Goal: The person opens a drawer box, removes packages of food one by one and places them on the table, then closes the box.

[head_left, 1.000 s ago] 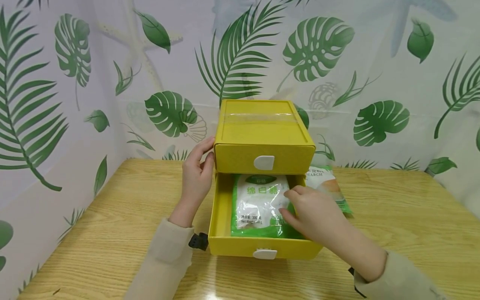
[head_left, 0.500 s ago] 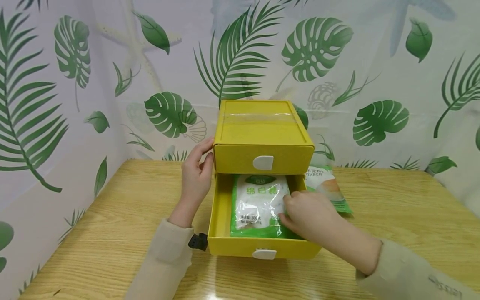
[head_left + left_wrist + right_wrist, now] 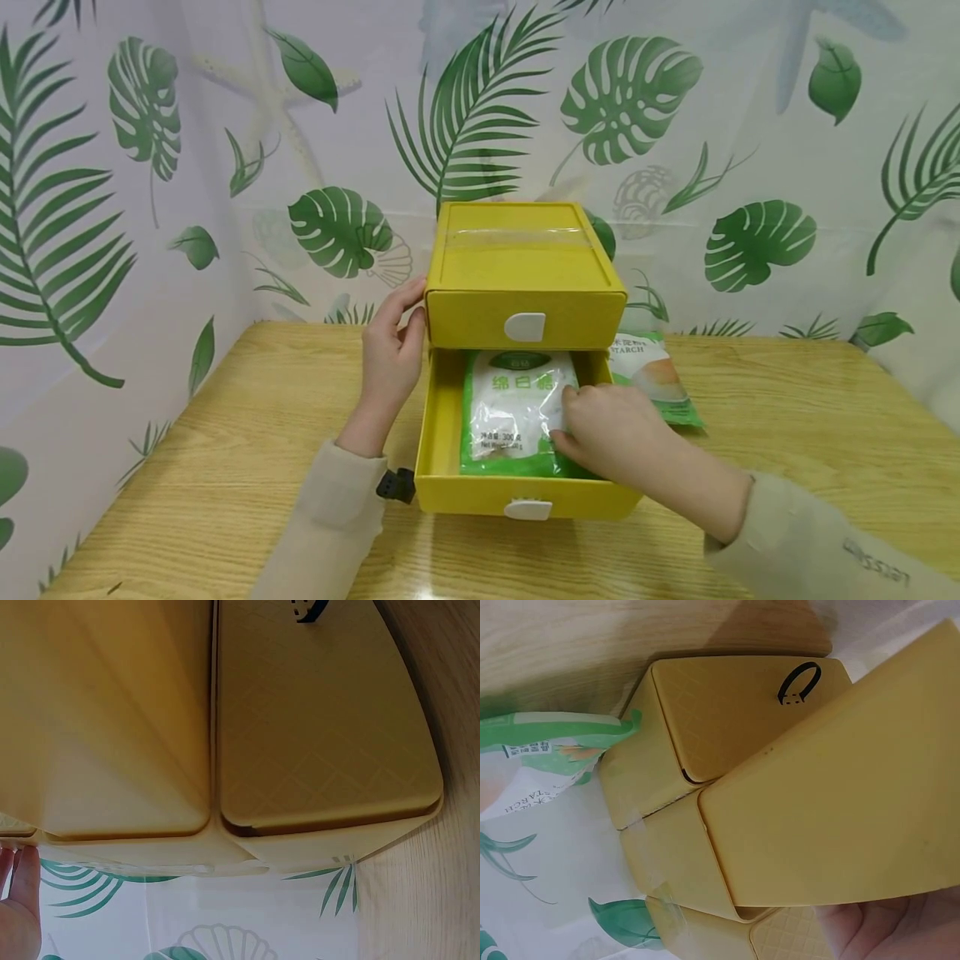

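Note:
A yellow drawer unit stands on the table, its middle drawer pulled out. Inside lies a white-and-green bag of sugar. My right hand reaches over the drawer's right wall and pinches the bag's right edge, thumb on the front and fingers curled, their tips hidden. In the right wrist view that hand shows partly behind the drawer wall. My left hand rests with extended fingers against the unit's upper left side; its fingers also show at the left wrist view's edge.
A starch bag lies right of the unit. The lowest drawer, with a black loop handle, is closed, as is the top drawer with its white tab. A leaf-patterned backdrop stands behind the wooden table.
My right hand's fingers have curled in at the sugar bag's right edge, and the wrist has shifted slightly left. The left hand and the bag have stayed in place.

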A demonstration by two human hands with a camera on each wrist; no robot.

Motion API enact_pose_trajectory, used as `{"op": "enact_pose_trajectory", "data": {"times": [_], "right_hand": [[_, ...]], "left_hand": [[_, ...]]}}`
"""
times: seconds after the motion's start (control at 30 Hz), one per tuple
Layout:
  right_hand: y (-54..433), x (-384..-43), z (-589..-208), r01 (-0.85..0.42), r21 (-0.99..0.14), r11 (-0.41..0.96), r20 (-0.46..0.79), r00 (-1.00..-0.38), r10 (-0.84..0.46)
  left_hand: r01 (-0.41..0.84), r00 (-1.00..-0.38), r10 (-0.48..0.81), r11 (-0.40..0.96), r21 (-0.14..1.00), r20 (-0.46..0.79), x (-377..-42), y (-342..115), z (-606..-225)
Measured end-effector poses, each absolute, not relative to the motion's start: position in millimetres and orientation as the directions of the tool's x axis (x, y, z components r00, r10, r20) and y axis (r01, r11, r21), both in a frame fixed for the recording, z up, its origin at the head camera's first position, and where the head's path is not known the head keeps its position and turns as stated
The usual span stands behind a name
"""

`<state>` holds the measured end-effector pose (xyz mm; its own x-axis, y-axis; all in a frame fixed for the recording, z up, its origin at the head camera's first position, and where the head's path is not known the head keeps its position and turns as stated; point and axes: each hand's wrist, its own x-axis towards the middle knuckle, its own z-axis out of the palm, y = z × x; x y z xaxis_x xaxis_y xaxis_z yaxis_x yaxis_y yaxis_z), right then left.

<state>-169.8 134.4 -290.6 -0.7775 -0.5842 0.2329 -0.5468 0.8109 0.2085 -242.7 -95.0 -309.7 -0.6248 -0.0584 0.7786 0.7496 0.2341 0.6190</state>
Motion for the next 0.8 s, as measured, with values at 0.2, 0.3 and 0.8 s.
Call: {"op": "enact_pose_trajectory", "data": {"times": [0.2, 0.3, 0.8], "right_hand": [[134.2, -170.3, -291.1, -0.551, 0.178, 0.815, 0.237, -0.780, -0.579], [134.1, -170.5, -291.7, -0.558, 0.162, 0.814, 0.242, -0.777, -0.581], [132.9, -172.6, -294.8, -0.648, 0.125, 0.752, 0.271, -0.707, -0.654]], "left_hand": [[0.751, -0.624, -0.061, 0.231, 0.619, 0.779, -242.8, -95.1, -309.5], [0.747, -0.629, -0.061, 0.231, 0.624, 0.775, -242.7, -95.1, -309.8], [0.748, -0.632, -0.067, 0.209, 0.630, 0.772, -242.6, -93.3, -309.5]]}}
